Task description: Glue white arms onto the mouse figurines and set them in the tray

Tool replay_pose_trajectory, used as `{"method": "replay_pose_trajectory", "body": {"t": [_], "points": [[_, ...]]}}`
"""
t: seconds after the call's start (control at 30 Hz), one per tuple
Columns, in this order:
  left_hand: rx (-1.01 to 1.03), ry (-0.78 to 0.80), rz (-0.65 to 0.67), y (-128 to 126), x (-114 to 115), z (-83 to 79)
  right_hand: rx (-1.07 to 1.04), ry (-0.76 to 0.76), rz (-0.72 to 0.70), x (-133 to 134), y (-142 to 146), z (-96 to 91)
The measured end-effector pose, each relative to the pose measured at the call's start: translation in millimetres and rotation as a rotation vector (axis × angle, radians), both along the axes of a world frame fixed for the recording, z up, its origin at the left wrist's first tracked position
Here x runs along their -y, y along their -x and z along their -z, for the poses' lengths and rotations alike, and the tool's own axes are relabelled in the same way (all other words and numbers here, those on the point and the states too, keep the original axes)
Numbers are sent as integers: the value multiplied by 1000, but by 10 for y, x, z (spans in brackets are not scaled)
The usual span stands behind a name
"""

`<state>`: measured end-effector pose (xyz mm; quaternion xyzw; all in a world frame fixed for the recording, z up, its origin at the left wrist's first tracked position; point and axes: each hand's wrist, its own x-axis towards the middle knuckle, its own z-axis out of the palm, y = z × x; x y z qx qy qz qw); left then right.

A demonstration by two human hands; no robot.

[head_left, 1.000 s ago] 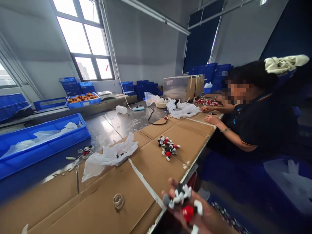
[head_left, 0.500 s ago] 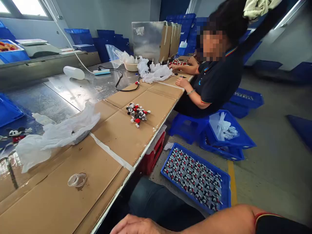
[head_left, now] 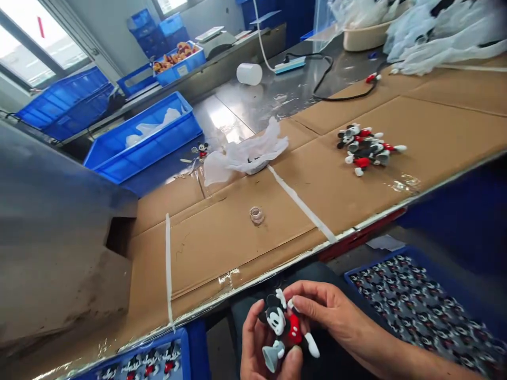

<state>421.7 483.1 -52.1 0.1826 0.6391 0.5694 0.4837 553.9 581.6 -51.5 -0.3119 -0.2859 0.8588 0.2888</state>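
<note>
Both hands hold one small mouse figurine (head_left: 284,327) with a black head, white face and red shorts, low in the view above my lap. My left hand (head_left: 257,351) cups it from below, thumb at its grey base. My right hand (head_left: 330,311) pinches its upper part with fingers curled. A small pile of the same figurines (head_left: 366,148) lies on the cardboard-covered table (head_left: 222,243) further right.
A blue bin of figurines (head_left: 420,306) sits on the floor at right, another (head_left: 150,364) at lower left. On the table: a small clear cup (head_left: 257,215), crumpled white plastic (head_left: 243,155), a blue tray (head_left: 144,140), a black cable (head_left: 336,95), a white bottle (head_left: 249,74).
The view swung left and down from the co-worker to the table in front of me. My hands, barely visible half a second ago, now hold a figurine together.
</note>
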Motion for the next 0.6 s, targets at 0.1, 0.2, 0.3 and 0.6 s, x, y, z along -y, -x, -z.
{"method": "replay_pose_trajectory", "body": {"t": [0.1, 0.2, 0.3, 0.6], "points": [[78, -111, -9, 3, 29, -10, 6, -23, -15, -4, 45, 10], [243, -210, 34, 58, 51, -50, -44, 3, -82, -31, 67, 4], [371, -219, 56, 72, 49, -105, -19, 13, -154, -70, 67, -7], [398, -308, -2, -101, -49, -181, 76, 0, -175, -39, 169, 13]]}}
